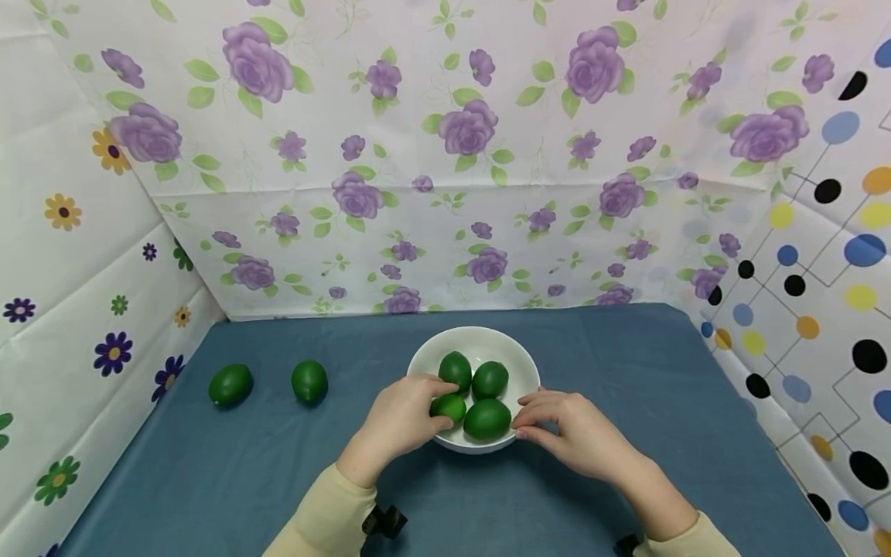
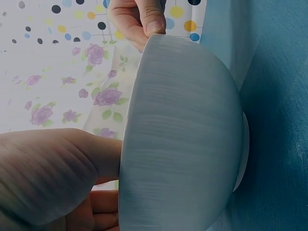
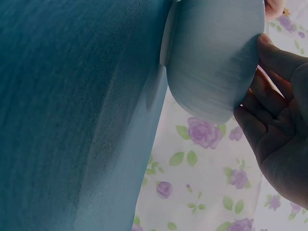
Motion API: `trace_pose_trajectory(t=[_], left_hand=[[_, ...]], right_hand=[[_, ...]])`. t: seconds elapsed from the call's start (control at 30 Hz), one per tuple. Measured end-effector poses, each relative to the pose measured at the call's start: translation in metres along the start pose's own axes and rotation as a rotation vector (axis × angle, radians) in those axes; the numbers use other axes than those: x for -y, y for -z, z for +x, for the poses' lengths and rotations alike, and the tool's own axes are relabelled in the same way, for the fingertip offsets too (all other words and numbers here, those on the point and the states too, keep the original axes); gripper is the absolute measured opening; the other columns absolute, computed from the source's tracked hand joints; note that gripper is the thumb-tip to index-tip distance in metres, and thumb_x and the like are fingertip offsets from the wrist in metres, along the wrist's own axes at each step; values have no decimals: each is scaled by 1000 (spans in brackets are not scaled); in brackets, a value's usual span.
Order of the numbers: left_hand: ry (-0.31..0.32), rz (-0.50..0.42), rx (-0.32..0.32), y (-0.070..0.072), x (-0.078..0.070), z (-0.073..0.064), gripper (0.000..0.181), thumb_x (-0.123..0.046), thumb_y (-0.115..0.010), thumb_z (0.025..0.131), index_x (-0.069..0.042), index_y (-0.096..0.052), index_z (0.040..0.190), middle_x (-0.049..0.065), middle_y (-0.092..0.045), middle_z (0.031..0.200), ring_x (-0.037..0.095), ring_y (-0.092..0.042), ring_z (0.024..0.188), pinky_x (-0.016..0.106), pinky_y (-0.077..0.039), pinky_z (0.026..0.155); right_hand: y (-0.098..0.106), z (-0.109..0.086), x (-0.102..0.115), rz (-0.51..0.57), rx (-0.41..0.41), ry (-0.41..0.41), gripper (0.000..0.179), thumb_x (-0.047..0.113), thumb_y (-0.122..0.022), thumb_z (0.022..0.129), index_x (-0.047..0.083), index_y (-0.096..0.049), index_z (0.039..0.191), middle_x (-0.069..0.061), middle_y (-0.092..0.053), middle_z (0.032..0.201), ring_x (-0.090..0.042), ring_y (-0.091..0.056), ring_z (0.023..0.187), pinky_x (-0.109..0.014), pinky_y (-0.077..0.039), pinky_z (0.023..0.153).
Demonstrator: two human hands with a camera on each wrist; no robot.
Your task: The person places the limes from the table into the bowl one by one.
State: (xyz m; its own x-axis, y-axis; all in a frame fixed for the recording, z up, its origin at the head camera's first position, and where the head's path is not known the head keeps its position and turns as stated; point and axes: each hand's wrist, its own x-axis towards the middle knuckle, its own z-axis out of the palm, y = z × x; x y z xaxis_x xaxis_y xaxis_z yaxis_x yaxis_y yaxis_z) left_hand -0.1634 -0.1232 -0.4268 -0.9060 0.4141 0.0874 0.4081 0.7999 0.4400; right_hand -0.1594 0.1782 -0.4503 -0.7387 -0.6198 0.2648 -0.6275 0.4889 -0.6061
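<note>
A white bowl (image 1: 511,352) stands on the blue cloth with several green limes (image 1: 487,420) in it. Over its left rim reaches my left hand (image 1: 402,416), thumb and fingers around the front-left lime (image 1: 448,408). From the left wrist, the bowl's outer wall (image 2: 183,130) hides those fingertips and the fruit. My right hand (image 1: 574,433) holds the bowl's right rim. The right wrist view shows the right thumb (image 3: 276,55) at the rim and fingertips against the outer wall.
Two more limes lie on the cloth to the left, one farther out (image 1: 231,385) and one nearer the bowl (image 1: 309,381). A flowered sheet (image 1: 418,193) hangs behind the table (image 1: 592,348), with patterned sheets along both sides.
</note>
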Motion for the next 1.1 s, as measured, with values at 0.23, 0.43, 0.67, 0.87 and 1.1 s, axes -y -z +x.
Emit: trace_pose_trajectory(t=[0.23,0.43,0.67,0.87,1.1], left_hand=[[-3,8,-8,-1,0,0,45,-17,-90,87,-12,-79,131,8,-74,131,29,-71,116,50,-63,86],[4,2,-6,-1,0,0,45,-16,-90,88,-12,-79,131,8,-74,130,28,-71,117,50,-62,86],[8,8,-5,-2,1,0,45,-17,-90,88,-13,-79,132,8,-74,130,29,-71,118,50,-62,88],[9,7,-3,-3,1,0,46,-17,-90,88,-13,-79,132,7,-74,130,28,-71,118,50,-62,88],[1,4,-12,-3,2,-1,46,-18,-90,88,-12,-78,132,8,-74,130,28,-70,118,50,-62,89]], right_hand=[[1,0,0,-3,3,0,12,23,-81,97,27,-85,108,23,-75,109,-24,-68,127,-46,-45,119],[1,1,0,-8,7,1,12,24,-80,98,26,-85,109,23,-75,109,-23,-68,127,-47,-46,118],[1,1,0,-10,7,2,12,22,-81,98,25,-85,108,23,-75,109,-23,-68,126,-47,-45,119],[0,0,0,-11,7,4,12,23,-81,98,25,-85,108,23,-75,109,-22,-68,126,-47,-45,119],[0,0,0,-2,2,4,12,22,-81,97,25,-85,108,23,-75,109,-23,-68,126,-47,-45,119]])
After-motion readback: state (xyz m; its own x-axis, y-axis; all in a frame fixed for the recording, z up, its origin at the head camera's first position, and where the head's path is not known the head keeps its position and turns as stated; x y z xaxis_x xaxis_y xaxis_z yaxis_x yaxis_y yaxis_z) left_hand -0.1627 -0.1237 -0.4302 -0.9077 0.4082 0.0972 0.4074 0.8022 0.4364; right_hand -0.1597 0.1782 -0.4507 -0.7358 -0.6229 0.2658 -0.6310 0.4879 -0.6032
